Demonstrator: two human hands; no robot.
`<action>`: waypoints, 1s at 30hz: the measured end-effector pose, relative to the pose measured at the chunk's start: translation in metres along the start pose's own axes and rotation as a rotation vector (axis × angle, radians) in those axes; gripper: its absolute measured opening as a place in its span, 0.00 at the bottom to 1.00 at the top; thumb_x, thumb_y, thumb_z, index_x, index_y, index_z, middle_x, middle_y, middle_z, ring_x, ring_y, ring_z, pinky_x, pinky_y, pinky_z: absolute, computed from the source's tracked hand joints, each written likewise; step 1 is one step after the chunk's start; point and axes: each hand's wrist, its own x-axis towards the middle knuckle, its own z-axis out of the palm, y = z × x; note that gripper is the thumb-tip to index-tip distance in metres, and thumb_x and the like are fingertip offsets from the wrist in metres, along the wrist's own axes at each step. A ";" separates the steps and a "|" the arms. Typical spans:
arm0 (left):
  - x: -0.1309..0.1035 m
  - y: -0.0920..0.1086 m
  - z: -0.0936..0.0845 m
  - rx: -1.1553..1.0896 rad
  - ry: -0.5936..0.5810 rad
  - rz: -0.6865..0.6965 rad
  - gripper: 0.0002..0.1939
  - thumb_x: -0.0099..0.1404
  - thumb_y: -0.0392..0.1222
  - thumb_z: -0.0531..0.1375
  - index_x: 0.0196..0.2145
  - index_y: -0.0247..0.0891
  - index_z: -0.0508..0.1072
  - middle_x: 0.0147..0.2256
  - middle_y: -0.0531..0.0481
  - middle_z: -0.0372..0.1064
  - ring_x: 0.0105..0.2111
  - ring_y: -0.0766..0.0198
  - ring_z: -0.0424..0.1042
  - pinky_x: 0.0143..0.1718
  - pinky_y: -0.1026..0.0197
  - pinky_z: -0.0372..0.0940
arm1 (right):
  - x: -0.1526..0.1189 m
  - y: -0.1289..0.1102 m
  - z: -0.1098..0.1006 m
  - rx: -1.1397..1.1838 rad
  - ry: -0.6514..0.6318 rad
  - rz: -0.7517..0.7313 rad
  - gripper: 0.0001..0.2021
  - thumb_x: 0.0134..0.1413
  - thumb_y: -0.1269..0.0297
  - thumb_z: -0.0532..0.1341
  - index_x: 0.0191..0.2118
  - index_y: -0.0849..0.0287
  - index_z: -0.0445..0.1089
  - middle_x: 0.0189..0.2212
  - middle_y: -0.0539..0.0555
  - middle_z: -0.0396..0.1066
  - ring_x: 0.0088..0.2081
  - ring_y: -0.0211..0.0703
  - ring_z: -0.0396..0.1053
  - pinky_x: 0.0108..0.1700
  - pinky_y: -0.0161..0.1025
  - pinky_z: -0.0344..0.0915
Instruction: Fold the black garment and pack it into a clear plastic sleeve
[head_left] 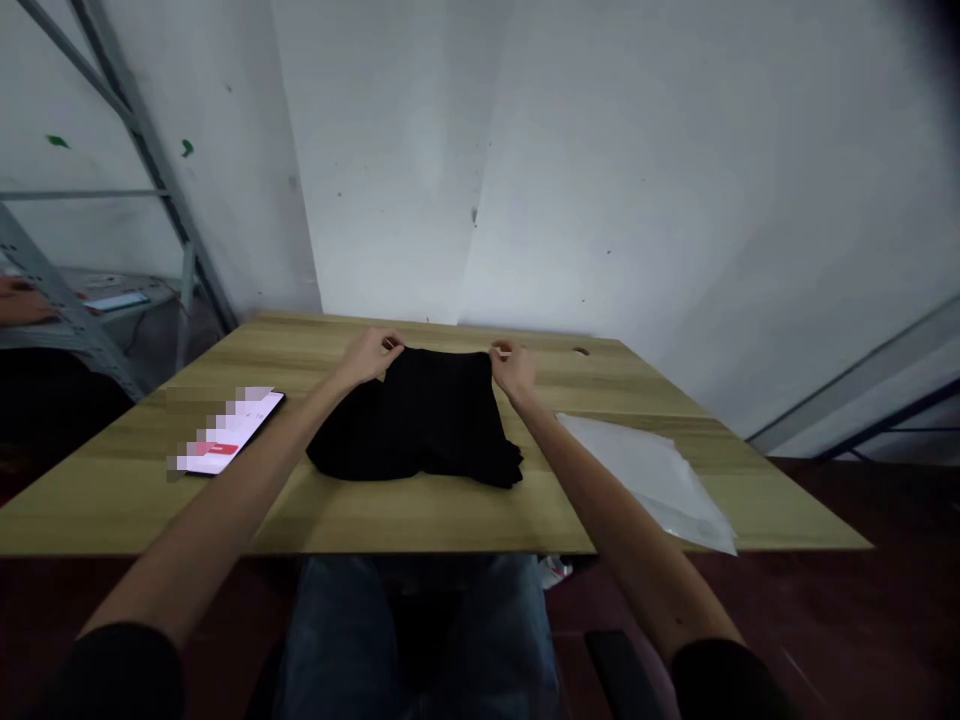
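Cloth [435, 425], all black, is in the middle of the desk [337, 520], with its near part lying on the wood. I have my left hand [367, 357] at its far left corner and my right hand [516, 372] at its far right corner. The fingers of both hands are pinched together on the cloth. A small pale bit shows by the fingers of each hand, but it is too small for me to tell what it is.

The desk is light brown with wood lines, and it has a small round hole [582, 351] near the far edge. To the left of the cloth is a phone [240, 435] with its screen lit, and part of it is blurred. To the right is some thin, cloudy plastic [645, 465], lying flat and reaching the near edge.

Behind the desk I see a white wall [600, 180] with little dark spots. A gray metal frame [142, 130] stands at the left. Past it, another person's hand [26, 302] rests near a second phone [120, 301]. The floor [825, 620] is dark red. Below the desk I can see blue jeans [337, 640] and a dark armrest [622, 670].
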 end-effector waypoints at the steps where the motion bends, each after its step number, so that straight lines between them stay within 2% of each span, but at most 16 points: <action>1: -0.001 0.004 0.006 0.065 0.033 -0.022 0.12 0.70 0.42 0.58 0.44 0.39 0.80 0.46 0.41 0.79 0.48 0.49 0.77 0.53 0.47 0.71 | -0.005 -0.003 0.009 -0.009 0.058 0.006 0.17 0.66 0.61 0.58 0.54 0.61 0.76 0.57 0.66 0.74 0.50 0.53 0.76 0.55 0.50 0.71; 3: -0.013 0.015 0.017 0.209 0.164 -0.055 0.15 0.73 0.40 0.55 0.51 0.37 0.78 0.52 0.36 0.76 0.54 0.44 0.74 0.56 0.43 0.69 | -0.026 -0.010 0.024 -0.019 0.153 -0.060 0.23 0.68 0.61 0.55 0.62 0.64 0.70 0.65 0.70 0.66 0.61 0.57 0.70 0.59 0.52 0.69; 4: -0.023 0.021 0.022 0.264 0.222 -0.049 0.18 0.74 0.40 0.52 0.54 0.36 0.76 0.55 0.34 0.74 0.57 0.42 0.71 0.57 0.41 0.68 | -0.040 -0.013 0.031 -0.034 0.138 -0.141 0.24 0.70 0.61 0.53 0.65 0.66 0.68 0.67 0.71 0.64 0.65 0.58 0.66 0.62 0.52 0.67; 5: -0.035 0.027 0.027 0.293 0.227 -0.014 0.20 0.76 0.41 0.50 0.57 0.35 0.75 0.57 0.34 0.73 0.59 0.41 0.70 0.59 0.41 0.67 | -0.055 -0.015 0.036 -0.061 0.094 -0.218 0.25 0.71 0.61 0.51 0.66 0.67 0.67 0.68 0.71 0.63 0.68 0.57 0.62 0.65 0.52 0.65; 8: -0.070 0.027 0.039 0.316 0.124 0.105 0.25 0.79 0.49 0.48 0.65 0.36 0.68 0.63 0.35 0.69 0.65 0.42 0.65 0.67 0.41 0.59 | -0.091 -0.016 0.045 -0.217 -0.067 -0.368 0.27 0.76 0.57 0.48 0.71 0.67 0.63 0.73 0.68 0.57 0.75 0.56 0.51 0.74 0.54 0.51; 10: -0.086 0.012 0.044 0.286 0.040 0.087 0.29 0.79 0.53 0.47 0.69 0.36 0.63 0.68 0.36 0.64 0.70 0.43 0.61 0.73 0.39 0.49 | -0.100 -0.012 0.046 -0.332 -0.188 -0.358 0.29 0.77 0.54 0.48 0.72 0.67 0.62 0.75 0.66 0.53 0.77 0.57 0.44 0.76 0.57 0.43; 11: -0.090 0.000 0.045 0.255 -0.001 0.026 0.31 0.79 0.55 0.46 0.71 0.36 0.61 0.69 0.36 0.63 0.70 0.44 0.60 0.73 0.39 0.47 | -0.101 -0.009 0.046 -0.373 -0.247 -0.335 0.31 0.77 0.52 0.48 0.73 0.68 0.61 0.76 0.66 0.52 0.78 0.57 0.41 0.76 0.57 0.41; 13: -0.094 -0.023 0.048 0.164 -0.102 -0.088 0.34 0.79 0.60 0.44 0.72 0.38 0.59 0.69 0.38 0.65 0.69 0.46 0.63 0.73 0.43 0.51 | -0.097 -0.003 0.046 -0.421 -0.347 -0.297 0.34 0.77 0.47 0.47 0.74 0.68 0.58 0.77 0.66 0.49 0.78 0.58 0.39 0.76 0.56 0.39; 15: -0.093 -0.040 0.049 0.126 -0.139 -0.132 0.37 0.77 0.64 0.45 0.73 0.39 0.58 0.69 0.39 0.64 0.70 0.47 0.62 0.73 0.43 0.50 | -0.092 0.000 0.045 -0.442 -0.402 -0.296 0.36 0.77 0.44 0.46 0.76 0.66 0.55 0.78 0.65 0.46 0.79 0.56 0.37 0.76 0.54 0.37; 17: -0.091 -0.049 0.050 0.142 -0.150 -0.139 0.39 0.76 0.66 0.46 0.73 0.37 0.58 0.71 0.38 0.61 0.72 0.45 0.58 0.74 0.43 0.47 | -0.090 0.000 0.045 -0.457 -0.429 -0.298 0.37 0.76 0.42 0.45 0.77 0.64 0.52 0.78 0.63 0.44 0.79 0.56 0.36 0.76 0.53 0.37; 22: -0.089 -0.045 0.048 0.186 -0.199 -0.093 0.42 0.75 0.67 0.46 0.74 0.34 0.55 0.72 0.36 0.57 0.74 0.47 0.55 0.75 0.43 0.43 | -0.090 -0.002 0.046 -0.483 -0.459 -0.279 0.40 0.75 0.38 0.44 0.78 0.61 0.49 0.79 0.62 0.40 0.79 0.55 0.34 0.76 0.54 0.37; 27: -0.086 -0.044 0.043 0.172 -0.208 -0.087 0.42 0.75 0.67 0.47 0.76 0.38 0.53 0.73 0.39 0.57 0.74 0.45 0.55 0.75 0.41 0.45 | -0.089 -0.002 0.044 -0.484 -0.480 -0.248 0.41 0.74 0.37 0.44 0.79 0.60 0.47 0.79 0.61 0.38 0.79 0.55 0.33 0.76 0.57 0.38; 30: -0.082 -0.047 0.043 0.156 -0.227 -0.059 0.43 0.74 0.67 0.48 0.76 0.39 0.51 0.72 0.40 0.58 0.73 0.47 0.57 0.75 0.43 0.44 | -0.089 -0.001 0.045 -0.475 -0.452 -0.248 0.41 0.73 0.37 0.44 0.79 0.61 0.47 0.79 0.62 0.38 0.79 0.56 0.33 0.76 0.56 0.38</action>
